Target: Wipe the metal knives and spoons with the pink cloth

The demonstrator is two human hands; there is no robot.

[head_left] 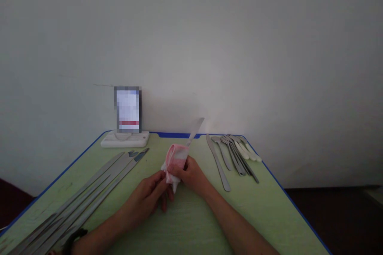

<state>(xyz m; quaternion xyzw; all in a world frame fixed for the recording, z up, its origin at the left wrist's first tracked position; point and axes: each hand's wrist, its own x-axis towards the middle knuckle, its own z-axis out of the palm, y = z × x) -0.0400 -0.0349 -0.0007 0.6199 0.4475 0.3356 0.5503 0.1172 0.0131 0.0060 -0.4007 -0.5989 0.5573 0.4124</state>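
Note:
A table knife (196, 131) rises at a slant above the table, its blade pointing up and to the right. Around its lower part is a folded pink-and-white cloth (179, 157). My right hand (191, 173) is closed round the cloth and the knife inside it, thumb on the near side. At the cloth's lower left edge, my left hand (154, 191) pinches the fabric between thumb and fingers. Cloth and fingers hide the knife's handle.
Several long flat metal pieces (98, 185) lie slanting along the table's left side. A blurred-out screen (128, 109) stands on a white base (107, 140) at the back left. On the right lie a single knife (218, 163), a spoon (223, 153) and a cutlery pile (237, 157), some white-handled.

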